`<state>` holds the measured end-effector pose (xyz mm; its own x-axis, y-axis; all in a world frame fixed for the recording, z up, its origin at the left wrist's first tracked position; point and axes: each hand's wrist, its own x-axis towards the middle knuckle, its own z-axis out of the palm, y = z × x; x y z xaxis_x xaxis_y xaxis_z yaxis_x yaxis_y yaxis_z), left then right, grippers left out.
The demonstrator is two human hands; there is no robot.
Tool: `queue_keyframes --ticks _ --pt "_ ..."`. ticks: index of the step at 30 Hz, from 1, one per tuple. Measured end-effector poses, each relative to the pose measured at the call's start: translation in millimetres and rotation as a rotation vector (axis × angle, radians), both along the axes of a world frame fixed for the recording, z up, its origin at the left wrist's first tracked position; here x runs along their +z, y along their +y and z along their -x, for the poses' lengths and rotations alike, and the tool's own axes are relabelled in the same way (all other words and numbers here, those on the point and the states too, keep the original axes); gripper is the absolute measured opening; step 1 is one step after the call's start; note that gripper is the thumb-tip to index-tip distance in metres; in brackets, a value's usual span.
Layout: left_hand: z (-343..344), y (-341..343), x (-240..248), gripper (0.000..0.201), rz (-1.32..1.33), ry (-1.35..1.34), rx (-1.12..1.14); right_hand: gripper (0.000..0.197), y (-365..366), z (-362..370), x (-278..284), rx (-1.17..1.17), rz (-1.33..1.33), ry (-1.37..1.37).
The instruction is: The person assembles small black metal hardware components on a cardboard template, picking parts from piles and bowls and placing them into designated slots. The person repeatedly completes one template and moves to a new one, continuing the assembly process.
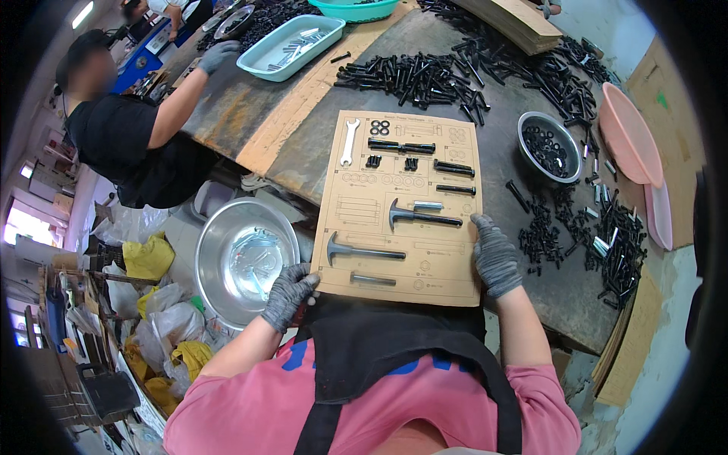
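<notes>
My left hand, in a grey glove, grips the lower left corner of a brown cardboard sheet. My gloved right hand is closed on the sheet's right edge. Lying on the sheet are a silver open-end wrench, black washers, short black screws and longer black bolts. Lower down are two dark T-shaped, hammer-like pieces, a silver sleeve and a grey metal rod. Printed outlines mark the sheet, which overlaps the table's front edge.
Black bolts are heaped on the worktable. A metal bowl of black rings and a pink basin stand right. A pale-green tray stands back left. A large steel basin sits below left. A co-worker stands left.
</notes>
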<state>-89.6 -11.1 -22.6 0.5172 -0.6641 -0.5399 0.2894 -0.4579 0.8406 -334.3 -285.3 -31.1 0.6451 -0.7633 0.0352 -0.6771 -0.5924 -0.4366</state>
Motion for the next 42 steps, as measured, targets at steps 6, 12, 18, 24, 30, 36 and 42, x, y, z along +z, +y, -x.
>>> queue_keyframes --ticks 6,12,18,24,30,36,42 --pt "3.0 0.3 -9.2 0.026 0.146 0.132 0.159 0.042 -20.0 6.7 3.2 0.121 -0.199 -0.18" --pt "-36.9 22.0 -33.7 0.027 0.235 0.049 0.349 0.039 -3.4 -16.7 -8.6 0.106 -0.747 -0.442" --pt "-101.7 42.6 -53.0 0.03 0.437 -0.087 0.647 0.035 13.3 -80.5 -26.0 0.318 -0.748 -0.604" --pt "-123.5 29.1 -64.6 0.036 0.571 0.197 0.955 0.039 28.6 -160.2 -28.5 0.353 -0.951 -0.591" --pt "-131.5 -4.4 -89.1 0.032 0.773 0.218 1.107 0.043 40.6 -221.7 -17.9 0.25 -1.164 -0.514" --pt "-195.1 4.9 -96.9 0.026 0.719 0.051 1.186 0.042 57.9 -267.9 -12.9 0.332 -1.179 -0.498" --pt "-236.1 16.9 -85.5 0.024 0.731 0.018 1.168 0.045 76.3 -303.5 0.0 0.357 -1.092 -0.351"
